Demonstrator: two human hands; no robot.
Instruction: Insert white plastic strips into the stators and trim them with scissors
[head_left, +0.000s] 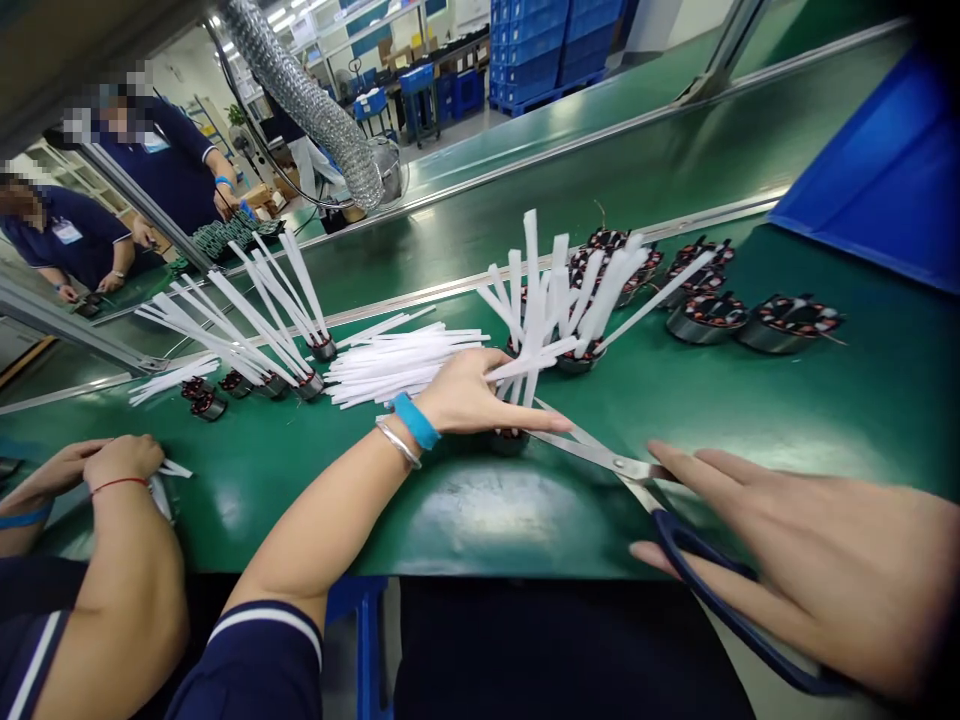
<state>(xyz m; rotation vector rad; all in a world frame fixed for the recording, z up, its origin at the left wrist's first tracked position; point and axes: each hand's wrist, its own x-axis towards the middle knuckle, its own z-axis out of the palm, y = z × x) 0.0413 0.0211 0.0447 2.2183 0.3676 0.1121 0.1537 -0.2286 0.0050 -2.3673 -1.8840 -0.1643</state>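
Note:
My left hand [469, 392] is closed around a bunch of white strips [531, 368] that stand up from a small wound motor stator [510, 440]. One finger stretches out to the right, over the scissor blades. In my right hand [817, 560] is a pair of scissors [619, 465] with dark blue handles. The blades are parted and reach toward the foot of the strips, just above the stator; whether they touch the strips I cannot tell. Beside it, another stator [577, 360] bristles with white strips. Behind my left hand lies a pile of loose white strips [409, 362].
Several stators [784, 325] without strips sit at the right, near a blue bin [885, 190]. More stators with strips [306, 385] stand at the left. A co-worker's hands [124, 465] work at the left edge. A metal rail [450, 290] runs behind.

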